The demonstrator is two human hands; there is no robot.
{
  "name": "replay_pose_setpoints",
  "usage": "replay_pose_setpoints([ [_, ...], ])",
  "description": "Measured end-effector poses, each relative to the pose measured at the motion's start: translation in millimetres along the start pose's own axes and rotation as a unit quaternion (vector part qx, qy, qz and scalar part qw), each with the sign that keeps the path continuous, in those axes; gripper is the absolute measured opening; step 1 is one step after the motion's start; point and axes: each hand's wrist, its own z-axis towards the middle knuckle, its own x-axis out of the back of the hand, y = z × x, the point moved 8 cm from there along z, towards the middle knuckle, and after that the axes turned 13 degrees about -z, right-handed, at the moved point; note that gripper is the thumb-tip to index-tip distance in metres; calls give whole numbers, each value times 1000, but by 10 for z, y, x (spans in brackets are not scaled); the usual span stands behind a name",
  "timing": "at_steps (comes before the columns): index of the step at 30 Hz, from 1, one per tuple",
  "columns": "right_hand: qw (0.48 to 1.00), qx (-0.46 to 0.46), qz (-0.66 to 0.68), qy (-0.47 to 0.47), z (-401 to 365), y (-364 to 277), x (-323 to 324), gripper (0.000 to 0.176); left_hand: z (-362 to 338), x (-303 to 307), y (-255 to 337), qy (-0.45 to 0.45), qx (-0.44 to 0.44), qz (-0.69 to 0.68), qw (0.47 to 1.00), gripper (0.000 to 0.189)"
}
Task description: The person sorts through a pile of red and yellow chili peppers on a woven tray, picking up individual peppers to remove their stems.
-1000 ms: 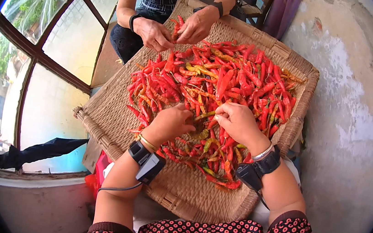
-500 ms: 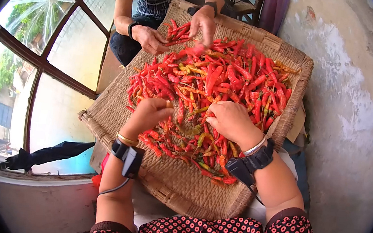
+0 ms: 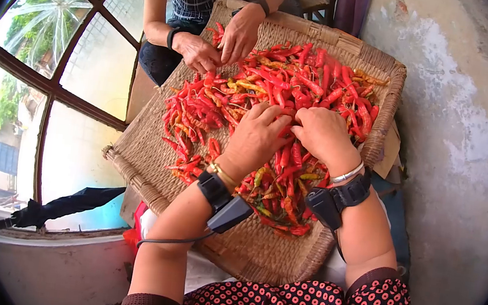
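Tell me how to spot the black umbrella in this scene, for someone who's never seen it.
Find the big arched window on the left and follow it down to its bottom edge. The umbrella lies folded there, left of the woven tray; it is the only black, limp fabric thing against bright glass.

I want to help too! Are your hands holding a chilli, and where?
Cannot tell. The left hand and right hand lie palm-down on the red chillies; any grip is hidden.

Bare tray [image 3: 136,149] left of chillies [image 3: 324,83]
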Motion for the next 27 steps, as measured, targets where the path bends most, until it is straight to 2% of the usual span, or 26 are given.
replay_pose_setpoints([
  [2, 999, -4, -4, 32, -4, 71, 10, 19, 94, -78, 50, 6, -32, 93, 995, 58],
  [3, 998, -7, -5, 65, -12, 102, 49, 19, 111, -94, 43, 5, -35, 91, 995, 58],
  [5, 998, -10, -8, 66, -8, 121, 69, 19, 125, -94, -160, 16, 67, 153, 986, 63],
  [6, 998, -9, -10, 66, -4, 113, 74, 20, 129, -114, -234, 3, 100, 160, 982, 73],
  [7, 998, -11, -9, 65, 3, 109, 73, 20, 131, -140, -227, 2, 99, 159, 982, 73],
  [9, 1000, 12, 6, 16, 20, 46, -9, 22, 102, -204, -276, -36, 164, 151, 974, 75],
  [13, 999, 29, 15, -16, 21, 2, -83, 22, 49, -212, -365, -24, 98, 146, 984, 65],
  [14, 1000, 22, 13, -17, 21, 17, -101, 22, 18, -174, -348, -13, 68, 145, 987, 53],
  [15, 1000, 16, 12, -18, 19, 24, -114, 22, -27, -143, -394, -14, 68, 144, 987, 53],
  [17, 999, 23, 1, -22, 6, 28, -128, 22, -126, -203, -452, -84, 29, 142, 986, 43],
  [18, 999, 29, -10, -25, 4, 26, -133, 23, -173, -173, -434, -83, 20, 143, 986, 30],
  [22, 999, 31, -3, -24, 17, 9, -159, 24, -351, -86, -469, -104, -14, 105, 989, 22],
  [25, 997, 58, 20, -45, 18, -52, -185, 25, -455, -22, -451, -127, -17, 83, 988, 28],
  [27, 994, 79, 53, -46, 27, -94, -262, 27, -535, -8, -430, -152, 6, 81, 985, 26],
])
